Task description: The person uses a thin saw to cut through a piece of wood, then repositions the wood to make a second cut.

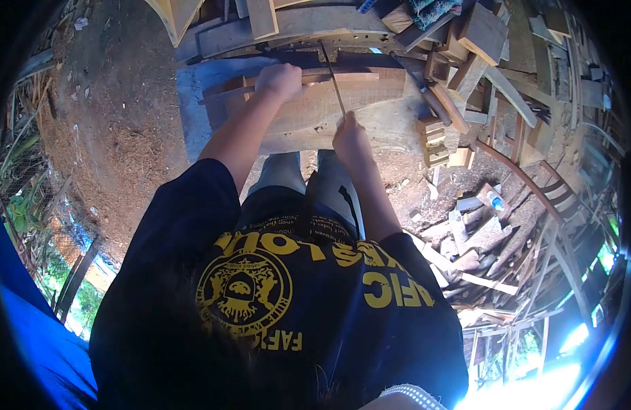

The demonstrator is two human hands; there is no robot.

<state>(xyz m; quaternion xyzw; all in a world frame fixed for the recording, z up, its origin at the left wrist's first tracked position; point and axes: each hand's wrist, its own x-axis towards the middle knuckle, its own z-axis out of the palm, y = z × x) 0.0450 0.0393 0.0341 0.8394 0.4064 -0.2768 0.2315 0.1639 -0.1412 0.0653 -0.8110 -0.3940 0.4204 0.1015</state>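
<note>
My right hand (352, 140) is closed around the near end of a handsaw (334, 82). Its long blade shows nearly edge-on and points away from me, crossing a narrow wooden strip (360, 76). To the left of the blade, my left hand (280, 82) is closed on the strip and holds it over the workbench. Under the strip lies a broad wooden board (309, 113) with a wavy grain line. The saw's handle is hidden inside my fingers, and whether the teeth have entered the wood cannot be made out.
Wood offcuts (483, 34) are heaped at the bench's right end, beside small stacked blocks (435, 140). A curved wooden piece (449, 106) lies there too. Scrap wood (479, 239) covers the ground at right. Sawdust-strewn dirt (110, 157) stretches along the left.
</note>
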